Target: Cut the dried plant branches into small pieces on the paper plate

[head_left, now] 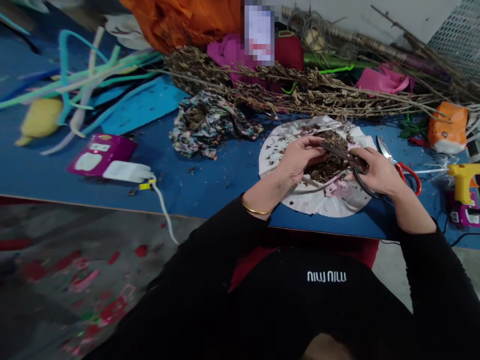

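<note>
My right hand (378,172) is closed around a pair of dark-handled scissors (339,151). Their blades point left, towards the fingertips of my left hand (300,157). That hand is curled with its fingers pinched together near the blade tips; what lies between them is too small to make out. Beneath both hands is a heap of dried brown plant bits (320,171) on a round white cloth (303,202). Loose crumbs are scattered over the cloth. Red-handled scissors (410,175) lie just right of my right hand.
Long dried stems (322,97) stretch across the back. A patterned cloth bundle (210,122) sits left of the white cloth. Further left are a purple box (103,155) with a white cord and pastel fuzzy sticks (78,82). A yellow glue gun (463,180) is at the right.
</note>
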`<state>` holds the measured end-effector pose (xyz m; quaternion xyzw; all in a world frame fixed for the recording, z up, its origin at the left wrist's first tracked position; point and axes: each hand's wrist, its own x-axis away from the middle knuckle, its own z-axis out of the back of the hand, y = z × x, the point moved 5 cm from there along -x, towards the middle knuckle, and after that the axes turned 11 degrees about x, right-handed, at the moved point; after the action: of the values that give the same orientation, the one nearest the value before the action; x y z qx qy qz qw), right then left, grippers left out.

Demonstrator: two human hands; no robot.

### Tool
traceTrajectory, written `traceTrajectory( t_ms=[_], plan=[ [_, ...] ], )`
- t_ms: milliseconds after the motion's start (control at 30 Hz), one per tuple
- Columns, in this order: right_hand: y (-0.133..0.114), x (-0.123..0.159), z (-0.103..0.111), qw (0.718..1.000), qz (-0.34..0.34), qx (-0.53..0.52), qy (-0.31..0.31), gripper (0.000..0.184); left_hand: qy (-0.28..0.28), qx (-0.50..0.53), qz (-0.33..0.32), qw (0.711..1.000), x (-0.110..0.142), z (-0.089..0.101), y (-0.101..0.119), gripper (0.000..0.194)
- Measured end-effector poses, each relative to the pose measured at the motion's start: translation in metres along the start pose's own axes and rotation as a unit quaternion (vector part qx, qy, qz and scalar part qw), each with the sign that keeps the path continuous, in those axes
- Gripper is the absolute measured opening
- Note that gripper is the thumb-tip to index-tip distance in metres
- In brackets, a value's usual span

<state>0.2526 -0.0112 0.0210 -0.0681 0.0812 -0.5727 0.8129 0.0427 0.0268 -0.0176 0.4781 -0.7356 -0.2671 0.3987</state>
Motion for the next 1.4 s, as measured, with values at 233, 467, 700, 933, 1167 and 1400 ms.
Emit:
traceTrajectory(
  t_ms=[233, 467, 700, 933, 1167, 1400],
  plan=[
    [-0.007, 0.002, -0.005, 0.999, 0.015, 0.03, -0.002, 0.059, 0.0, -0.028, -0.014, 1.0, -0.002, 0.0, -0.004, 0.014],
    [-0.01, 0.001, -0.009, 0.998, -0.011, 0.068, -0.009, 0.053, 0.004, -0.032, -0.011, 0.999, -0.005, -0.001, -0.004, 0.012],
    [-0.012, 0.001, -0.011, 0.995, -0.008, 0.099, -0.022, 0.051, 0.01, -0.028, -0.002, 1.0, -0.008, 0.002, -0.006, 0.014],
    [-0.012, 0.0, -0.012, 0.993, -0.002, 0.117, -0.032, 0.053, 0.016, -0.02, 0.018, 1.0, -0.007, 0.003, -0.005, 0.014],
    [-0.014, 0.0, -0.014, 0.992, -0.024, 0.125, -0.016, 0.056, 0.001, -0.057, 0.005, 0.998, -0.005, 0.002, -0.006, 0.01],
    [-0.014, 0.001, -0.015, 0.993, -0.014, 0.114, -0.023, 0.053, 0.004, -0.049, 0.009, 0.999, -0.002, 0.001, -0.005, 0.011]
  ],
)
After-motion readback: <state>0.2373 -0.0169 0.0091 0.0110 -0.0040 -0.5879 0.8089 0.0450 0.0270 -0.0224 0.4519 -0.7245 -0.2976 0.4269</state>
